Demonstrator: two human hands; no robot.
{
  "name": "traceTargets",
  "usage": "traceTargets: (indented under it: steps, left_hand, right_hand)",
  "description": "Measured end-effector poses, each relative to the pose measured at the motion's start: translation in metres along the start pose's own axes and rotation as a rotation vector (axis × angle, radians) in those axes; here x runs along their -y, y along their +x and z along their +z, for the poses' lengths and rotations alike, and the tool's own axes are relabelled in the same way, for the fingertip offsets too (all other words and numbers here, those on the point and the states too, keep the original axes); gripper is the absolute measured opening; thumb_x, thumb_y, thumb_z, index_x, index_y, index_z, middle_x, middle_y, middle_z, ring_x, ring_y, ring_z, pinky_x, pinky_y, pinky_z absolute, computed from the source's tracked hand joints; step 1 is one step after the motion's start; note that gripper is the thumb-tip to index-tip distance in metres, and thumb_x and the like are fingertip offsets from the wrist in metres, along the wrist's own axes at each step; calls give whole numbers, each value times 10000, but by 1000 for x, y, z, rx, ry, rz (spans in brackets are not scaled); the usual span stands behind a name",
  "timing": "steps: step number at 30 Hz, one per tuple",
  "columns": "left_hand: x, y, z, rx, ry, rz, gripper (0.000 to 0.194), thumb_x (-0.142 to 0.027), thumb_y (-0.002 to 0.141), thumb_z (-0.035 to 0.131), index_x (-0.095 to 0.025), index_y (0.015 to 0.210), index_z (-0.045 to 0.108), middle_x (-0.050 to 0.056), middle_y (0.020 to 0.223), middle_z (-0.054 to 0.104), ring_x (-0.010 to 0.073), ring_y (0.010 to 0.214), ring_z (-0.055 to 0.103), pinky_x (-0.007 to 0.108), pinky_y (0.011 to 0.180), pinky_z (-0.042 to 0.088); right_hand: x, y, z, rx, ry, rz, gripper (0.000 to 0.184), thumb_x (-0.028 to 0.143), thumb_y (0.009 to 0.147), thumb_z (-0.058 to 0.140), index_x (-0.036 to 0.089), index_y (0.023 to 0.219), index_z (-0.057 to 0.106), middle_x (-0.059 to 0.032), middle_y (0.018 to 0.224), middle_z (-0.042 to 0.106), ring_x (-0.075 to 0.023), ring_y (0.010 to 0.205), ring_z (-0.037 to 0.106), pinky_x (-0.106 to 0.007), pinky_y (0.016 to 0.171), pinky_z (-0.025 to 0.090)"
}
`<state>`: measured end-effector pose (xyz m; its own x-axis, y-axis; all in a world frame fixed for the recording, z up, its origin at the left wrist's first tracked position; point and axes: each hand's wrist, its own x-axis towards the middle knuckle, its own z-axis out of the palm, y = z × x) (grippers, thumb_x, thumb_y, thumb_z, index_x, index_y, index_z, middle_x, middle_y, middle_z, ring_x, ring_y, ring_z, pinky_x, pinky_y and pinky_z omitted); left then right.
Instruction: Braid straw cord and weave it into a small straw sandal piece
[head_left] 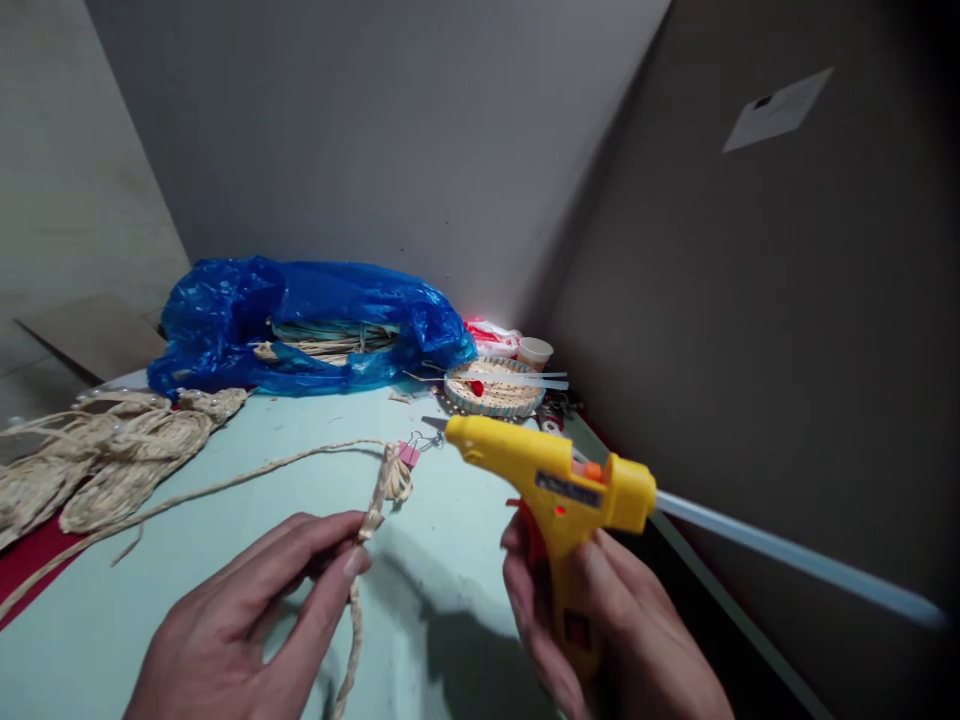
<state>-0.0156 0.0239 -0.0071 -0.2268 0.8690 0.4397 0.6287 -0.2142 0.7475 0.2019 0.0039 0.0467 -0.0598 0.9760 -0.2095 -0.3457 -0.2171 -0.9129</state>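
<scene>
My left hand [262, 610] pinches a pale braided straw cord [373, 508] between thumb and forefinger. The cord's upper part is bent into a small looped bundle, where a pink binder clip [409, 454] sits. One strand runs off to the left across the table, and another hangs down below my fingers. In my right hand [607, 620] is a yellow hot glue gun [540, 465], my fingers wrapped round its handle by the red trigger. Its nozzle points left, above and to the right of the clip, apart from the cord. A long translucent glue stick [787, 555] sticks out of its back.
Coiled braided straw [142, 460] lies at the left on the pale table [247, 480]. At the back, a blue plastic bag [225, 310] holds straw strands. A round woven basket [495, 400] with glue sticks across it and a cup [535, 350] stand near the right wall.
</scene>
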Motion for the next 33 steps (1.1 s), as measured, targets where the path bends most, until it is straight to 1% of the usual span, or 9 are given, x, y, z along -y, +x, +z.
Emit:
traceTargets:
  steps: [5,8,10,14,20,23,28,31,33]
  left_hand:
    - [-15,14,-14,3,-193,-199,191,-514,761,696,-383,876,776,-80,946,804,181,827,753,189,730,605]
    - [-19,24,-26,140,-292,-245,299,-540,724,731,-316,911,794,-35,936,832,195,715,771,211,641,633]
    - [-18,29,-31,139,-294,-267,365,-543,739,723,-269,970,790,6,1040,824,215,784,780,222,669,636]
    - [-17,32,-30,153,-335,-326,439,-528,761,712,-207,1056,759,70,1217,762,228,899,766,224,712,620]
    - [-33,27,-25,124,-447,-368,387,-501,735,744,-199,978,755,51,994,818,179,741,712,210,668,572]
    - [-34,27,-27,160,-458,-359,374,-517,754,723,-204,958,754,25,846,797,175,721,684,208,658,551]
    - [-29,26,-27,300,-441,-357,449,-581,749,708,-194,973,748,40,844,773,192,749,666,220,675,547]
    - [-34,21,-26,295,-489,-389,425,-573,717,737,-212,940,763,27,849,774,190,768,662,202,659,530]
    - [-39,17,-24,299,-515,-404,389,-558,692,760,-233,906,772,10,857,780,182,767,664,185,646,517]
  right_hand:
    - [4,25,-9,122,59,-16,432,535,948,530,139,1011,691,-76,716,719,-45,393,454,-134,386,331]
    - [-3,38,-16,150,71,56,452,473,963,526,66,886,708,-117,694,722,-46,400,484,-140,418,362]
    - [-10,41,-20,182,68,115,445,479,943,541,73,869,708,-135,749,738,-59,399,505,-157,402,359]
    - [-18,37,-26,232,-194,192,624,601,929,445,55,767,699,-103,631,674,-59,413,468,-156,386,305]
    - [-20,42,-33,303,-548,180,641,681,935,286,136,857,614,-116,739,718,-127,449,555,-212,405,364]
    - [-14,44,-36,219,-817,33,542,643,931,387,179,725,576,-44,631,609,-161,498,512,-264,473,353]
    - [7,32,-24,-57,-1192,-292,392,457,920,508,215,614,470,15,555,414,-152,527,271,-332,576,212]
    - [21,26,-2,31,-1172,-411,314,424,972,459,217,805,625,-22,699,620,-178,614,493,-313,623,328]
    - [27,28,14,128,-876,-493,259,391,972,520,220,889,696,-32,829,713,-185,737,612,-283,667,412]
